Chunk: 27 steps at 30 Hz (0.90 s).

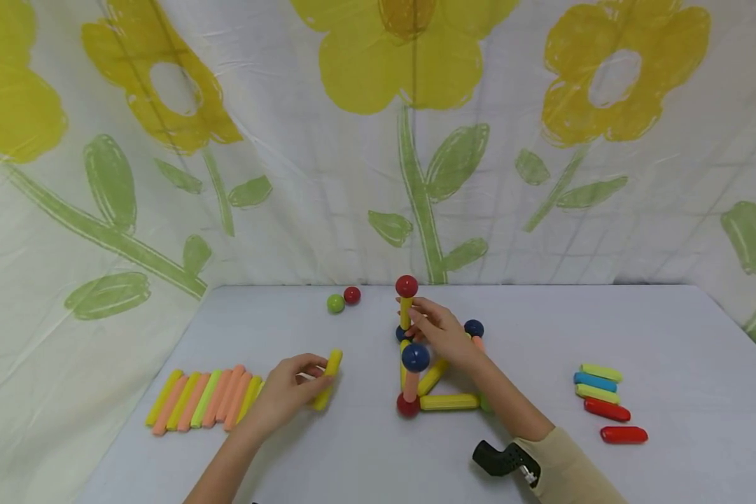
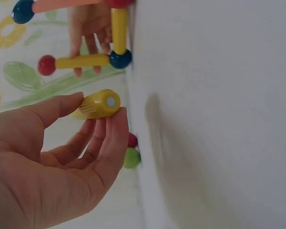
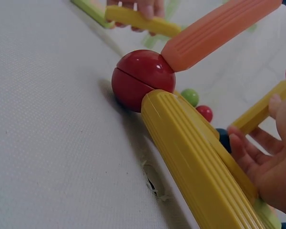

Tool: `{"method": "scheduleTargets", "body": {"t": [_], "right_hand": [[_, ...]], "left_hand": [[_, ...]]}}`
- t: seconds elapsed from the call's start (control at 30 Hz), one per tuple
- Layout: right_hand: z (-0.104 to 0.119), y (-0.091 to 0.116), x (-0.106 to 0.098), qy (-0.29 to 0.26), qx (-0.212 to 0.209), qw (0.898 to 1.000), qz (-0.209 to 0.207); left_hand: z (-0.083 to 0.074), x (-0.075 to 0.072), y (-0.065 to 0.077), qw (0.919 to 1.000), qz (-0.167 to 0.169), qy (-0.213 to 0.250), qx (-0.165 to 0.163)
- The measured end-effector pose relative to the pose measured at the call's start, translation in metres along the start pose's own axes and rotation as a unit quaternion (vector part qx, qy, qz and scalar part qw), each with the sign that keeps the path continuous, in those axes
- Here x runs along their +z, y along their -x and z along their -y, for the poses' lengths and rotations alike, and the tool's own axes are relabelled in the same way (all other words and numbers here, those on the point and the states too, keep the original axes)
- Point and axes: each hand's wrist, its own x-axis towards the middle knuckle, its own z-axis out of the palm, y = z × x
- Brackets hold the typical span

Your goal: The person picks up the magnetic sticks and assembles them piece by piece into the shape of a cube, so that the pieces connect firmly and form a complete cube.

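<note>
My left hand pinches a yellow magnetic rod between thumb and fingers, tilted above the table left of the structure. In the left wrist view a round metal tip shows at the rod's near end. With thumb and fingertips my right hand holds an upright yellow rod, topped by a red ball and standing on a dark blue ball. Yellow rods join balls along the base. At the front corner an orange rod rises from a red ball to a blue ball.
A row of yellow, orange and green rods lies at the left. Green and red balls sit at the back. Several short rods, including a red one, lie at the right. A flowered cloth hangs behind.
</note>
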Motion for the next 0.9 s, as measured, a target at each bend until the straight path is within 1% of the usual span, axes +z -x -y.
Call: {"method": "scheduleTargets", "body": {"t": [0.1,0.2,0.37,0.47,0.6,0.7,0.9], "right_hand": [[0.001,0.001,-0.001,0.006,0.003,1.000,-0.005],[0.002,0.002,-0.001,0.013,0.011,1.000,-0.012],[0.004,0.002,-0.003,0.014,0.022,0.999,-0.019],[0.004,0.002,-0.006,0.016,0.015,1.000,-0.020],[0.004,0.003,-0.016,0.008,0.000,1.000,-0.025],[0.002,0.005,-0.026,0.005,-0.009,0.999,-0.037],[-0.003,0.009,-0.047,0.013,-0.020,0.997,-0.078]], "left_hand": [[-0.011,0.003,-0.001,0.9984,0.007,0.056,-0.002],[-0.024,0.007,0.000,0.9944,0.007,0.106,-0.009],[-0.045,0.017,-0.003,0.9866,-0.001,0.162,-0.015],[-0.054,0.021,-0.006,0.9821,-0.001,0.187,-0.018],[-0.064,0.026,-0.012,0.9754,0.004,0.220,-0.012],[-0.071,0.030,-0.016,0.9706,0.004,0.241,-0.007],[-0.082,0.037,-0.025,0.9657,0.003,0.259,0.005]]}}
